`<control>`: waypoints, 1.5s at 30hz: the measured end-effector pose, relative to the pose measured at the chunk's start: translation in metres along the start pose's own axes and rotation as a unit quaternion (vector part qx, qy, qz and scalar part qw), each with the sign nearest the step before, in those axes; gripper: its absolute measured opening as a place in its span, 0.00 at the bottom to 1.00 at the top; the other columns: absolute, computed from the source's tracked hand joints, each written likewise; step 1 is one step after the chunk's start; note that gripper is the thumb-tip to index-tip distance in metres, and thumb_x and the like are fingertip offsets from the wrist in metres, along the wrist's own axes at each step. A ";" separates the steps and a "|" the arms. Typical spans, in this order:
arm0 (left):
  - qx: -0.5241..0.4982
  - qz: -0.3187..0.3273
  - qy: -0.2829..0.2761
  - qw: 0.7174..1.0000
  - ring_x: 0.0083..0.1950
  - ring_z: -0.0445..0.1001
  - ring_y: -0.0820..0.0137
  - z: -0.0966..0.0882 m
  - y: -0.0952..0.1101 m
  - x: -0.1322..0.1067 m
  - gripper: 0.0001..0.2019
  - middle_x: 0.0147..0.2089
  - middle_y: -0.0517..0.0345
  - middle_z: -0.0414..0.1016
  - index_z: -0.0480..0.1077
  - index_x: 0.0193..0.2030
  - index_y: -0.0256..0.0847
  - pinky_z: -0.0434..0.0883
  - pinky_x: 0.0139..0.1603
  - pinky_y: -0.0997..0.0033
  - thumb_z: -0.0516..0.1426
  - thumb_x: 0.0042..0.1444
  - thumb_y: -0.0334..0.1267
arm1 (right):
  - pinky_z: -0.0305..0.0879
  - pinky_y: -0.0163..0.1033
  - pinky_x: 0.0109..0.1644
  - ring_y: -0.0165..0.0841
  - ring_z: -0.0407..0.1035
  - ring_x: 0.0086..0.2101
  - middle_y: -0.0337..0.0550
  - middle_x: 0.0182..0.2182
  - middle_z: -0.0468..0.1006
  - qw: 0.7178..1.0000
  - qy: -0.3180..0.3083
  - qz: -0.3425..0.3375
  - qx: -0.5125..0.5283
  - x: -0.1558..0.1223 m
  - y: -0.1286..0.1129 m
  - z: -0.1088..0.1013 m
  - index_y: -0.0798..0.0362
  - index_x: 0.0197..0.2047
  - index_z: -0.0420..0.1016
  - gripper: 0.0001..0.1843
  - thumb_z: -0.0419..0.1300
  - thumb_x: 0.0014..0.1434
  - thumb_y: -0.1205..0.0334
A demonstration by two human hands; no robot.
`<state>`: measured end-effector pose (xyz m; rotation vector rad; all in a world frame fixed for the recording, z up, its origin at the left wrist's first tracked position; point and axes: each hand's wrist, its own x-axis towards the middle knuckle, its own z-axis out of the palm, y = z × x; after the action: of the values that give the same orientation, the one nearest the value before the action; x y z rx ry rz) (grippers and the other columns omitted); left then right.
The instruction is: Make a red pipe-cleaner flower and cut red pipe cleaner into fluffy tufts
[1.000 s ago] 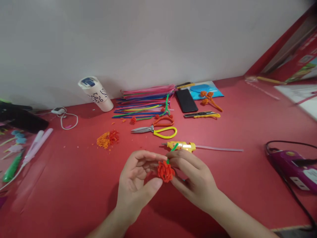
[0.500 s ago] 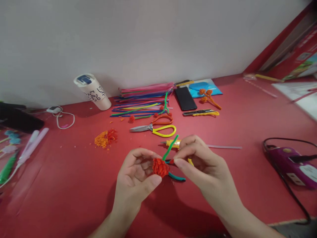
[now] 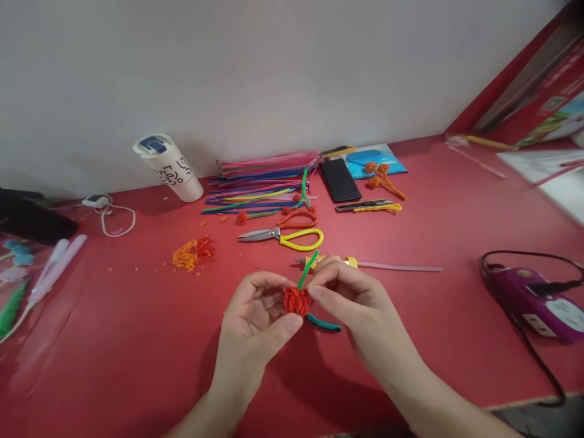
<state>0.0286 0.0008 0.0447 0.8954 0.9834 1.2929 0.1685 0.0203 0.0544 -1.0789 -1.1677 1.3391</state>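
Note:
My left hand (image 3: 258, 322) holds a round red pipe-cleaner flower head (image 3: 296, 301) between thumb and fingers, its green stem (image 3: 309, 269) slanting upward. The fingertips of my right hand (image 3: 353, 298) are pinched together at the flower's right edge; the small red piece in them is now hidden. Beneath my hands lies a tool with a curved teal handle (image 3: 325, 323), mostly covered. Just behind my right hand is a yellow glue gun (image 3: 349, 261) with a translucent glue stick (image 3: 399, 266). Scissors (image 3: 278, 234) with one red and one yellow handle lie farther back.
Orange and red clippings (image 3: 189, 254) form a pile at left. Pipe cleaners (image 3: 264, 179), a phone (image 3: 340, 180), a utility knife (image 3: 367, 207) and an orange flower sprig (image 3: 385, 178) lie near the wall. A white tumbler (image 3: 171, 170) stands there. A purple power strip (image 3: 538, 301) with a cord is at right.
My right hand has moved left and brought its pinched fingertips, which held a small red piece, up against the red flower head. My left hand keeps its hold.

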 end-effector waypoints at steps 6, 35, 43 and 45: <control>-0.023 -0.045 0.010 0.999 0.39 0.72 0.74 0.002 0.000 0.002 0.12 0.38 0.58 0.73 0.69 0.37 0.41 0.68 0.42 0.76 0.62 0.44 0.28 | 0.55 0.32 0.30 0.25 0.60 0.26 0.34 0.23 0.65 0.997 0.008 0.050 0.057 0.002 0.006 0.004 0.53 0.22 0.68 0.06 0.60 0.48 0.65; -0.211 -0.259 -0.122 0.935 0.29 0.73 0.76 -0.022 -0.006 0.017 0.11 0.37 0.50 0.77 0.75 0.37 0.33 0.69 0.30 0.83 0.60 0.46 0.34 | 0.58 0.35 0.34 0.28 0.62 0.29 0.36 0.25 0.67 0.986 -0.079 0.026 -0.144 0.020 0.004 -0.020 0.53 0.23 0.67 0.05 0.56 0.49 0.68; -0.218 -0.275 -0.087 0.932 0.28 0.74 0.74 -0.019 -0.007 0.019 0.10 0.34 0.50 0.78 0.77 0.34 0.32 0.70 0.28 0.83 0.61 0.43 0.33 | 0.58 0.35 0.34 0.28 0.62 0.28 0.36 0.23 0.66 0.973 -0.092 0.003 -0.213 0.019 0.003 -0.014 0.53 0.21 0.65 0.06 0.53 0.47 0.71; -0.209 -0.275 -0.080 0.935 0.28 0.73 0.74 -0.019 -0.008 0.019 0.10 0.34 0.49 0.78 0.77 0.33 0.31 0.70 0.27 0.83 0.61 0.43 0.33 | 0.58 0.34 0.33 0.28 0.61 0.28 0.36 0.23 0.67 0.969 -0.093 -0.004 -0.227 0.018 0.003 -0.013 0.53 0.21 0.64 0.07 0.53 0.46 0.72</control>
<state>0.0141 0.0190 0.0299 0.3479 0.7186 0.8786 0.1793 0.0397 0.0501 -1.2865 -1.6716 1.2135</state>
